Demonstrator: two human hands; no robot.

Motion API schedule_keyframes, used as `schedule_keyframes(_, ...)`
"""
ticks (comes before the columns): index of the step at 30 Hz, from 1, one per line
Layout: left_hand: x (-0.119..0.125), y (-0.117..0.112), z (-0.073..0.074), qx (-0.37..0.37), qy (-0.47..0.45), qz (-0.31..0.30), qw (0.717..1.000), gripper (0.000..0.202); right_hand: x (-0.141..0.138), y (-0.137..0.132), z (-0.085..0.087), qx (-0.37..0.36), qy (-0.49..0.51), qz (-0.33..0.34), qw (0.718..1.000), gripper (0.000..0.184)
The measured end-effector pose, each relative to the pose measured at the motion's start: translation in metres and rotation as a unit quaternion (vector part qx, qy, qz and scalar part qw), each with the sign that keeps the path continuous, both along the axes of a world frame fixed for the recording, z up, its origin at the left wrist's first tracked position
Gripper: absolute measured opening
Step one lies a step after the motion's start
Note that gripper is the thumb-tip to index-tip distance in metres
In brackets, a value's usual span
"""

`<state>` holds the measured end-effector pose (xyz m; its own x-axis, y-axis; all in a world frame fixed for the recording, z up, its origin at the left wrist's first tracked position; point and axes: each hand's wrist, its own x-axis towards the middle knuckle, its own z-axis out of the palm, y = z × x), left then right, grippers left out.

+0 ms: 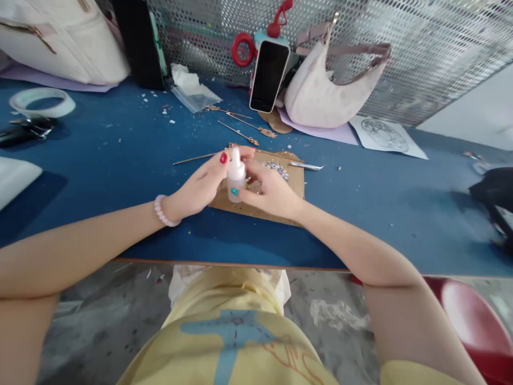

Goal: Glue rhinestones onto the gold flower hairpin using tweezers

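A small clear glue bottle (236,179) with a white nozzle stands upright between both my hands over a piece of brown cardboard (294,184). My left hand (202,184) curls round the bottle's upper part, its thumb near the nozzle. My right hand (270,190) grips the bottle's lower body, thumb in front. A patch of small glittery beads (277,169) lies on the cardboard just behind my right hand. A pink bead bracelet (162,212) sits on my left wrist.
On the blue table lie thin metal hairpin sticks (240,132), tweezers (306,166), a propped phone (269,75), a pale pink bag (320,96), a tape roll (42,102), a printed sheet (387,136) and a plastic bag (192,93). A mesh panel stands behind. A red stool (473,321) sits at right.
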<state>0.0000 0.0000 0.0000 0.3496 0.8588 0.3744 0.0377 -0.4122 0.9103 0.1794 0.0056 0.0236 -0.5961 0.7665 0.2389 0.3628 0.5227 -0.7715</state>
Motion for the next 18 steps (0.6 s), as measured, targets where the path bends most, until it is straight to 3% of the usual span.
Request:
schedule_keyframes(2, -0.006, 0.012, 0.002, 0.052, 0.013, 0.069, 0.996, 0.044, 0.003, 0.008, -0.002, -0.035, 0.051, -0.022, 0.998, 0.029)
schedule_keyframes(4, -0.017, 0.027, 0.004, 0.099, 0.105, 0.154, 0.977, 0.031, 0.007, 0.018, -0.006, -0.053, 0.093, -0.048, 0.993, 0.023)
schedule_keyframes(8, -0.041, 0.054, 0.002, 0.191, 0.348, 0.145, 0.906, 0.027, 0.016, 0.035, -0.011, -0.048, 0.101, -0.106, 0.988, 0.011)
schedule_keyframes(12, -0.053, 0.066, -0.009, 0.17, 0.475, 0.165, 0.848, 0.042, 0.023, 0.043, -0.012, -0.026, 0.089, -0.123, 0.988, 0.016)
schedule_keyframes(18, -0.055, 0.07, -0.012, 0.143, 0.469, 0.12, 0.863, 0.027, 0.027, 0.045, -0.01, -0.016, 0.113, -0.126, 0.985, 0.03)
